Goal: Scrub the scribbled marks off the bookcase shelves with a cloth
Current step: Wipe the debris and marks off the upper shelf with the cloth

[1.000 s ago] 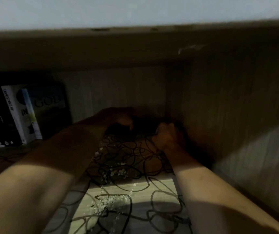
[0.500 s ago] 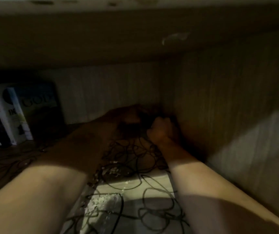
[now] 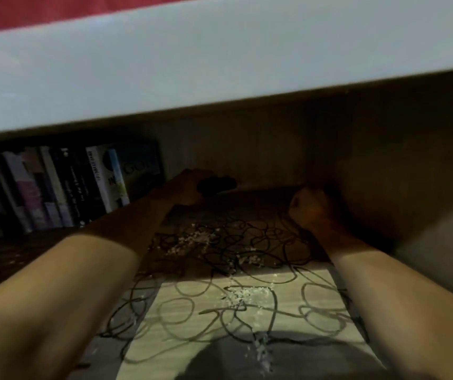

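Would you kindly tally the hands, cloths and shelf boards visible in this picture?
Hands: 2, left hand and right hand
Cloths: 1, dark cloth
Shelf boards: 2, scribbled shelf and upper board
Total: 5

Matt wood-grain shelf (image 3: 247,294), scribbled with black marks (image 3: 228,319) and dusted with white gritty powder (image 3: 247,293). Smooth pale board (image 3: 192,64) above. Glossy paper books (image 3: 110,182) left of the fingers.

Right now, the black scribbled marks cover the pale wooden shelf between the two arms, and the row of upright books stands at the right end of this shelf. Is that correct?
Not quite. The black scribbled marks do cover the pale wooden shelf between the arms, but the row of upright books stands at the left end, not the right, as the head view shows.
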